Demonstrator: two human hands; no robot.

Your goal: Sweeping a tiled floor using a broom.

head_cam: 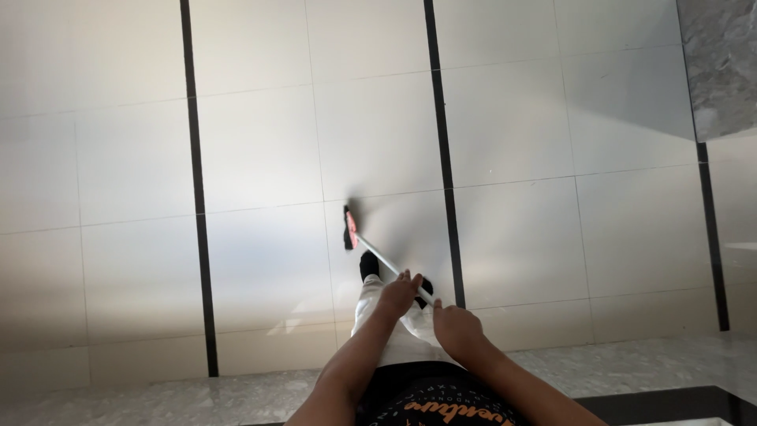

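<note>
While the view looks straight down, both hands are seen stacked on one slim pole.

Left hand: left hand [398,293] is closed round the handle [394,272], further down the pole, fingers wrapped over the top — prob. the guiding grip, nearer the working end.

Right hand: right hand [456,327] is closed on the upper end of the same handle, close to the body; knuckles face up. Judged to be the pushing/steering grip, since it sits at the pole's end.

Tool: a mop or broom, can't tell which. Its head [349,229] is red-and-dark, set down on the floor just ahead of the feet. Pole is tilted, running from head up and back to the hands, an angle that keeps the head flat while the person stands upright.

Feet: a dark shoe [368,264] is seen just behind the head, under the pole; pale trousers [386,327] above it. 2nd foot mostly hidden by the hands.

Floor: large glossy pale tiles [260,150] split by dark strips [444,158]; a speckled stone band [158,398] runs near the bottom edge.

Far right: a grey marbled slab [721,63] is in the top corner, well apart from the tool.
</note>
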